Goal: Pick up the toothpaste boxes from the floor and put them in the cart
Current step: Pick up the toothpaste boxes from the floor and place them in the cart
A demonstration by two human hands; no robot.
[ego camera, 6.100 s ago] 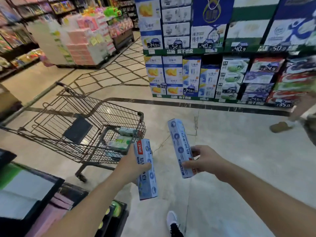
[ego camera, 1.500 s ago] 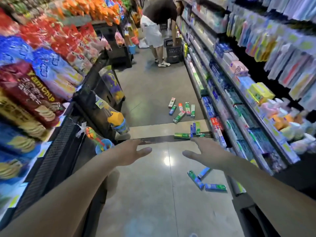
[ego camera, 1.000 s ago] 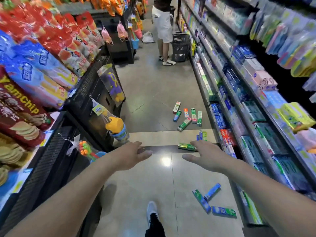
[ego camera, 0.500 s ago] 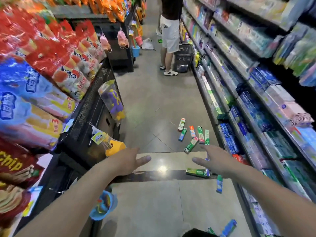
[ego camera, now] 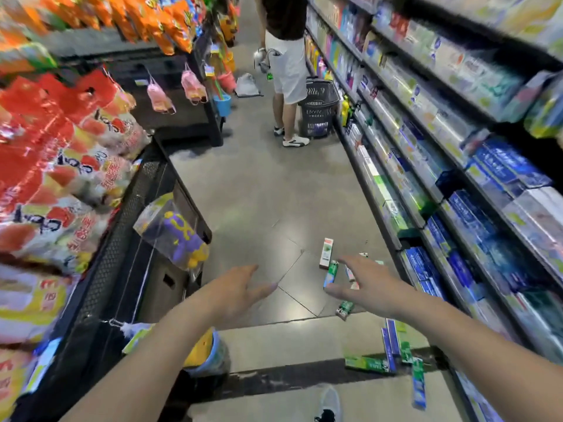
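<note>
Several toothpaste boxes lie scattered on the aisle floor near the right-hand shelves. A white and red box [ego camera: 326,253] and a green and blue box [ego camera: 331,273] lie just beyond my right hand [ego camera: 370,284]. A green box [ego camera: 369,364] and blue boxes [ego camera: 391,337] lie closer to me. Both hands are stretched forward, empty, fingers straight. My left hand [ego camera: 236,289] hovers over bare floor. The cart is out of view.
Snack bags fill the rack [ego camera: 61,166] on my left. Shelves of boxed goods [ego camera: 475,190] line the right. A person in white shorts [ego camera: 288,71] stands farther down the aisle beside a black basket [ego camera: 320,112]. My shoe [ego camera: 329,405] shows at the bottom.
Both toothpaste boxes I held 6 s ago are gone from my hands. I have walked down the aisle; the scattered boxes are now closer and lower in view.
</note>
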